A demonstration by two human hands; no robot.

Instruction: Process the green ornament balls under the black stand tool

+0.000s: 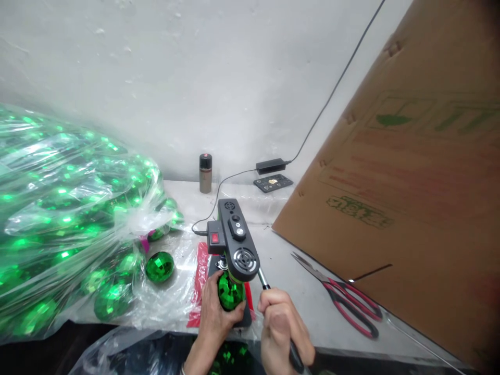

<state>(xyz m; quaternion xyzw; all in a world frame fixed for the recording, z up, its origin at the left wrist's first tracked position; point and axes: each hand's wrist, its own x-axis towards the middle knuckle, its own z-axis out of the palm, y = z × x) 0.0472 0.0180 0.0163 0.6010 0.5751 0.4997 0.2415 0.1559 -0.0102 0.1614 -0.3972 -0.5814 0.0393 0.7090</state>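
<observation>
At the near edge of the counter (291, 273), the left hand (214, 315) wraps its grip around a green ball (229, 292). The fingers curl round its left and lower sides, so only the faceted front shows. The ball sits under the head of a small dark machine (236, 237), whose round grille overhangs the ball's top. Where the two meet is hidden.

The right hand (282, 327) has its grip closed on the machine's lever (263, 280). A short metal stretch of the lever shows above the fist and a dark end pokes out below. The part inside the fist cannot be seen. Both wrists are cut off by the bottom of the view.

A red sheet (201, 271) lies under the machine's base, mostly covered. Along the left edge, a clear bag (66, 219) bulges with green balls that blur into glare. One loose ball (159, 266) lies just beside the bag's mouth.

Towards the right edge, red-handled scissors (346, 301) lie near a large cardboard sheet (410, 182) that leans over that side and hides the counter behind it. Its print is too faint to read.

By the back edge stand a small can (205, 173), a black adapter (271, 166) with its cable running up the wall, and a flat black device (273, 182) too small to make out.
</observation>
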